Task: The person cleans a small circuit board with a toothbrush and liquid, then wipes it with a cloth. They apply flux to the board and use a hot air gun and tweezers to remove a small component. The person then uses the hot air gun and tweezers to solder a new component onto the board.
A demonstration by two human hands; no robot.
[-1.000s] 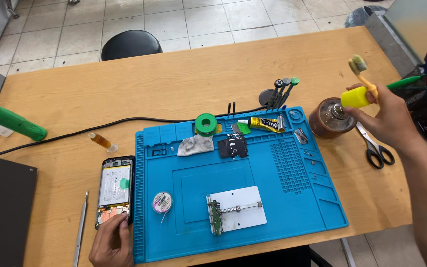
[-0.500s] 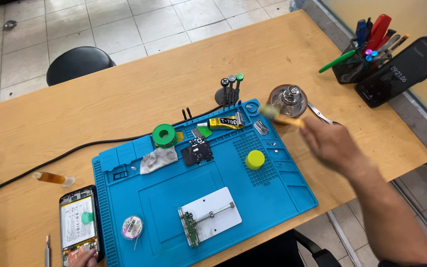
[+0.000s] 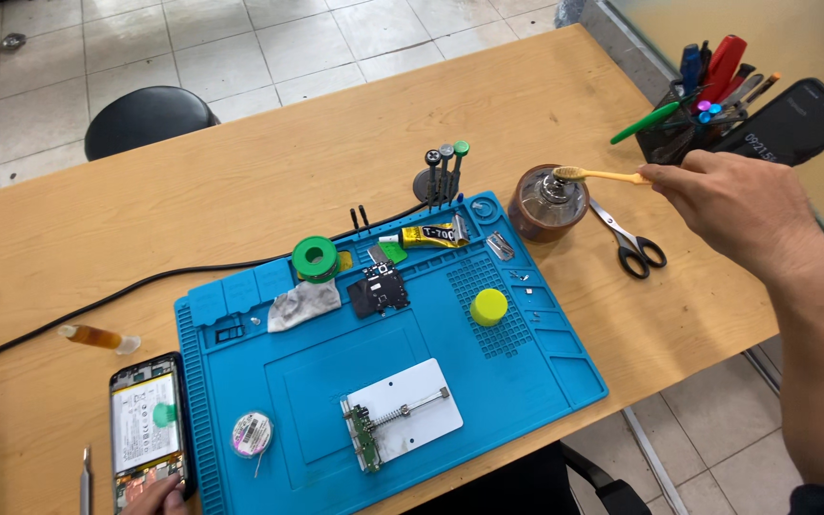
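here, one toothbrush (image 3: 601, 175), one jar (image 3: 547, 202), one scissors (image 3: 629, 243)

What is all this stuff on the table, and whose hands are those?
The camera sits on a person's head and looks down, so both hands are theirs. The right hand holds a yellow toothbrush with its bristles over a small round brown pot. The left hand, at the bottom edge, touches an opened phone. On the wooden table lies a blue work mat with a white clamp plate, a yellow cap and a green spool. Black scissors lie beside the pot.
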